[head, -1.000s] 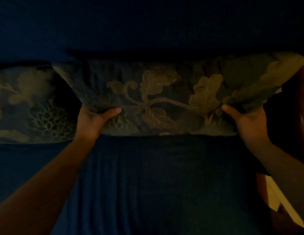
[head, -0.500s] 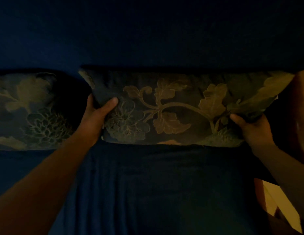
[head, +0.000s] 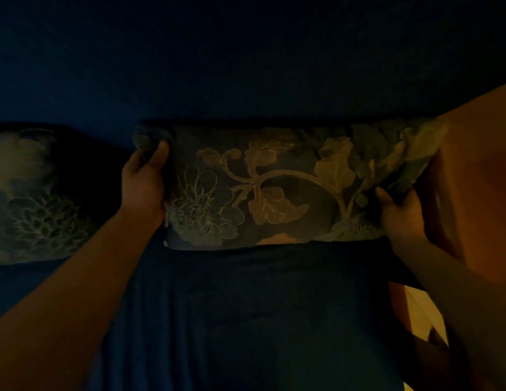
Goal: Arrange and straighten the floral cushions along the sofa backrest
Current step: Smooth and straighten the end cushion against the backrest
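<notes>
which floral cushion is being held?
The central dark floral cushion, gripped at both ends by left hand and right hand; the left-edge floral cushion lies untouched.

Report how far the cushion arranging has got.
Done: the left cushion already leans against the backrest. In hand: the left hand and right hand grip the ends of the middle cushion, standing on the seat. Left: letting go. Anything further right is out of view.
</notes>
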